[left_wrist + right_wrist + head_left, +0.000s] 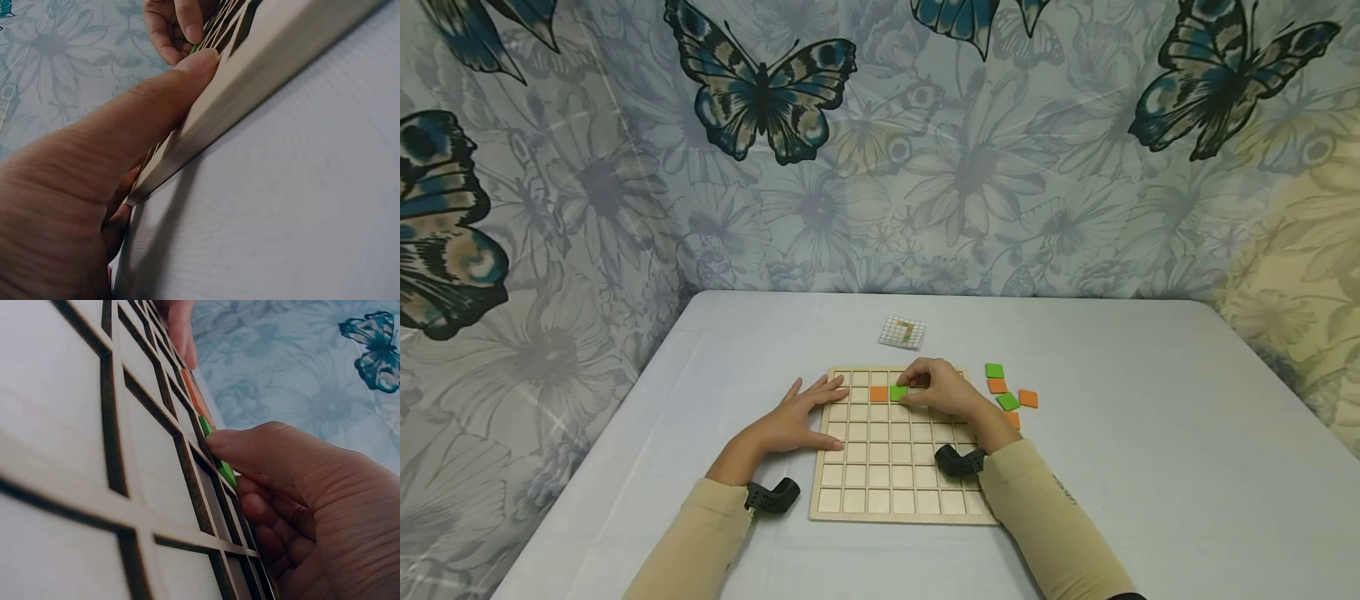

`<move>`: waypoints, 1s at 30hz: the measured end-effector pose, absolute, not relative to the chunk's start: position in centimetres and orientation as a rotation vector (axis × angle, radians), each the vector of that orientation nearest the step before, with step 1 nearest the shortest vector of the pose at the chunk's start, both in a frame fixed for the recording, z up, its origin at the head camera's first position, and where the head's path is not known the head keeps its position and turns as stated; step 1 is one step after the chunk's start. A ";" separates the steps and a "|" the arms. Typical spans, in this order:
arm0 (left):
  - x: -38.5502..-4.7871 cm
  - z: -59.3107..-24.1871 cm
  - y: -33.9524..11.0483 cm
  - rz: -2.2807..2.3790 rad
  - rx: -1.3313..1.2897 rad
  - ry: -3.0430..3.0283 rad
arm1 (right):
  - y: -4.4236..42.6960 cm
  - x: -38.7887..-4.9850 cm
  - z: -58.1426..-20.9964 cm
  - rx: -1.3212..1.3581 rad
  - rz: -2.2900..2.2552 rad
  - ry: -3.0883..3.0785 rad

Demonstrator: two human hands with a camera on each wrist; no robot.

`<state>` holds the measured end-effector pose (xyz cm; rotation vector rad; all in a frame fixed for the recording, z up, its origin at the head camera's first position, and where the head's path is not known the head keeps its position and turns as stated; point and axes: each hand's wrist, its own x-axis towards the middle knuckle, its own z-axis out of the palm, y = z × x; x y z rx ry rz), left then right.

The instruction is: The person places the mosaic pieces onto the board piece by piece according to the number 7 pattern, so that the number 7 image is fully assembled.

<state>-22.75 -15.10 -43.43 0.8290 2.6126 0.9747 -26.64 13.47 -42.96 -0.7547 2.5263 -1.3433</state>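
A pale wooden grid board [867, 522] with raised ribs lies flat on the table. My right hand [946, 388] pinches a green square tile [898, 392] between thumb and fingers at a cell in the second row from the far edge. In the right wrist view, that green tile [225, 471] is slightly tilted against the ribs. An orange square tile [878, 394] sits in the cell just left of it. With its fingers spread, my left hand [792, 423] rests on the board's left edge; the left wrist view shows the thumb [199, 62] touching the rim.
Right of the board lie several loose tiles, among them a green tile [994, 371] and an orange tile [1028, 399]. Beyond the board is a small card [902, 332] printed with a coloured grid pattern. A white cloth covers the table [1150, 433], and butterfly-patterned fabric hangs behind.
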 end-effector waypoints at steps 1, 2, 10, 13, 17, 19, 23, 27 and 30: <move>-22.8 -43.4 -15.1 0.975 0.830 2.612 | 13.5 -26.7 -43.0 -0.761 -1.345 2.527; -22.8 -43.4 -15.1 0.975 0.831 2.612 | 13.5 -26.7 -43.0 -0.767 -1.346 2.526; -22.8 -43.3 -15.1 0.973 0.832 2.608 | 13.6 -26.8 -43.0 -0.801 -1.346 2.528; -22.9 -43.4 -15.2 0.966 0.824 2.613 | 13.5 -26.8 -42.8 -0.793 -1.328 2.529; -22.9 -43.4 -15.3 0.962 0.818 2.620 | 13.3 -26.8 -42.3 -0.718 -1.325 2.510; -22.9 -43.4 -15.3 0.968 0.819 2.620 | 13.3 -26.7 -42.1 -0.689 -1.328 2.501; -22.8 -43.5 -15.3 0.984 0.823 2.611 | 13.6 -26.5 -41.6 -0.648 -1.316 2.517; -22.7 -43.6 -15.2 0.987 0.828 2.608 | 14.2 -25.9 -40.9 -0.613 -1.310 2.597; -22.7 -43.5 -15.1 0.980 0.827 2.614 | 14.7 -25.4 -40.4 -0.573 -1.317 2.652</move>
